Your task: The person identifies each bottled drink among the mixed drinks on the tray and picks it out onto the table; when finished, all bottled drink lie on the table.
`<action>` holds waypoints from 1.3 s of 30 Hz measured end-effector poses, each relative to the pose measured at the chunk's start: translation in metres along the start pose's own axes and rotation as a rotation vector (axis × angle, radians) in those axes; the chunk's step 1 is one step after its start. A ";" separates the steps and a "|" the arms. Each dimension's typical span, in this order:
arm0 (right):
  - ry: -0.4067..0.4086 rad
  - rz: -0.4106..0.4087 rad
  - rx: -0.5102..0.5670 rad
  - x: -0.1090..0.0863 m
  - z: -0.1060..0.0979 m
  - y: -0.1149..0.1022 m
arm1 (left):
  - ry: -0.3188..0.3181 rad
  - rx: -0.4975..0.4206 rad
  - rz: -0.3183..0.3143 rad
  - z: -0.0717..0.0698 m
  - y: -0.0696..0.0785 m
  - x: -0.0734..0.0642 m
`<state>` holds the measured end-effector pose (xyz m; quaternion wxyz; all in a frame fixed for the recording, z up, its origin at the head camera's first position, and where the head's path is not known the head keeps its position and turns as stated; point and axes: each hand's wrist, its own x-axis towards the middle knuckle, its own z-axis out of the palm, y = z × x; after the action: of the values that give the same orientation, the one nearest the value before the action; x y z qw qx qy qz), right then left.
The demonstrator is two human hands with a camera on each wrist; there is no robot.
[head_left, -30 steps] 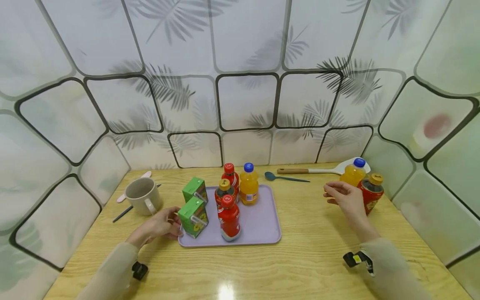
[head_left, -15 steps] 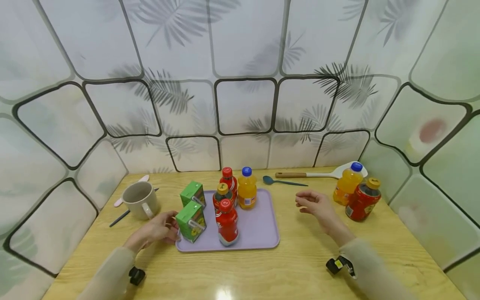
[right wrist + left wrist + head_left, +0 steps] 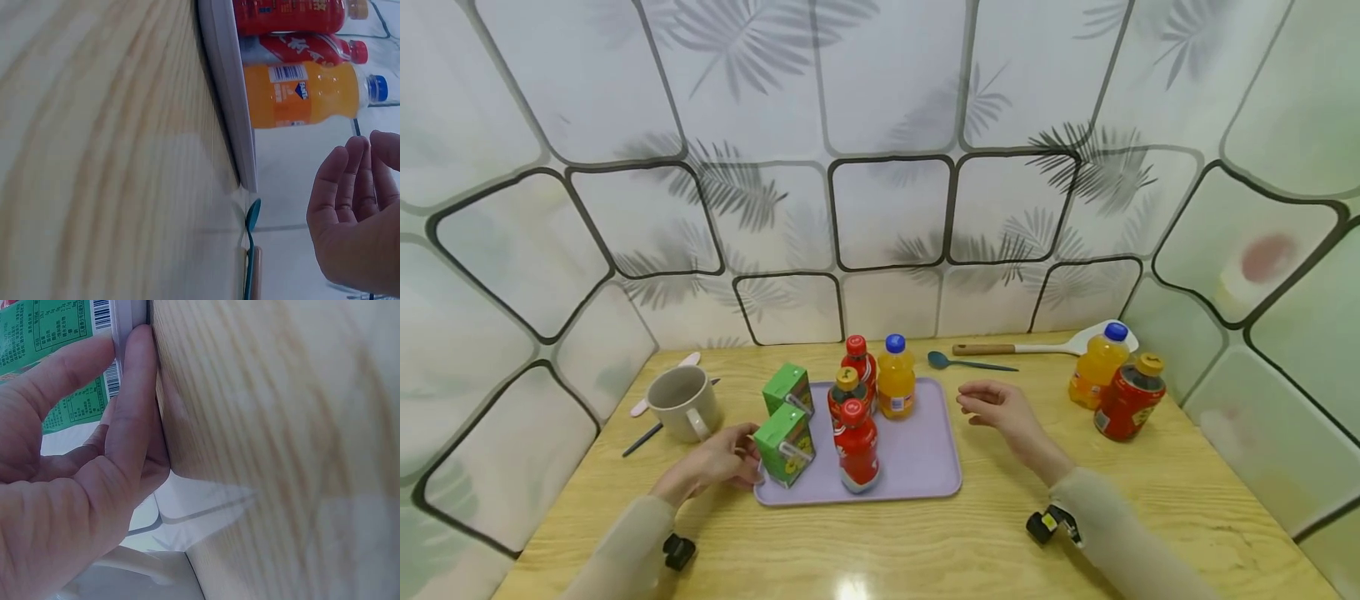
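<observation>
A lilac tray [image 3: 917, 467] lies on the table, bearing two green juice boxes [image 3: 785, 446], several red-labelled bottles [image 3: 857, 454] and an orange soda bottle [image 3: 896, 379] with a blue cap. My left hand [image 3: 718, 458] pinches the tray's left rim beside the nearer juice box; in the left wrist view the thumb [image 3: 78, 365] is at the rim and a finger lies along its outer side. Off the tray's right edge, my right hand [image 3: 1000, 410] hovers with loosely bent fingers and holds nothing. In the right wrist view that hand [image 3: 356, 206] is apart from the tray.
A grey mug [image 3: 683, 404] stands left of the tray, near a pink spoon [image 3: 688, 359] and a dark thin stick [image 3: 643, 439]. Behind lie a teal spoon [image 3: 970, 363] and a spatula [image 3: 985, 349]. An orange bottle [image 3: 1097, 371] and a dark bottle [image 3: 1127, 404] stand right.
My right hand has moved left, away from the two bottles on the right and toward the tray. The left hand stays at the tray's left rim.
</observation>
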<state>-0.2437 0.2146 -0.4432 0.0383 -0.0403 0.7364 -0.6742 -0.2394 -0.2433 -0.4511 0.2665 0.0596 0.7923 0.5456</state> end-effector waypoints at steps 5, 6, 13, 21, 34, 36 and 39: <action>-0.028 -0.006 -0.003 0.009 0.012 0.000 | 0.001 0.020 0.006 0.001 0.001 0.001; -0.034 -0.004 -0.007 0.011 0.014 0.000 | 0.000 0.022 0.007 0.001 0.001 0.001; -0.056 0.001 -0.034 0.021 0.026 -0.003 | -0.003 0.024 0.005 0.000 0.002 0.000; -0.050 -0.023 -0.045 0.029 0.037 -0.010 | -0.014 0.019 0.002 -0.001 0.002 0.002; 0.019 -0.093 -0.097 0.047 0.053 -0.023 | -0.022 0.017 0.009 0.000 0.002 0.001; 0.030 -0.108 -0.120 0.049 0.056 -0.026 | -0.021 0.016 0.009 0.000 0.002 0.001; 0.054 -0.140 -0.130 0.052 0.061 -0.029 | -0.018 0.013 0.006 0.000 0.002 0.001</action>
<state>-0.2882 0.1463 -0.4194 -0.0316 -0.0759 0.7749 -0.6267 -0.2405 -0.2423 -0.4496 0.2716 0.0688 0.7932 0.5407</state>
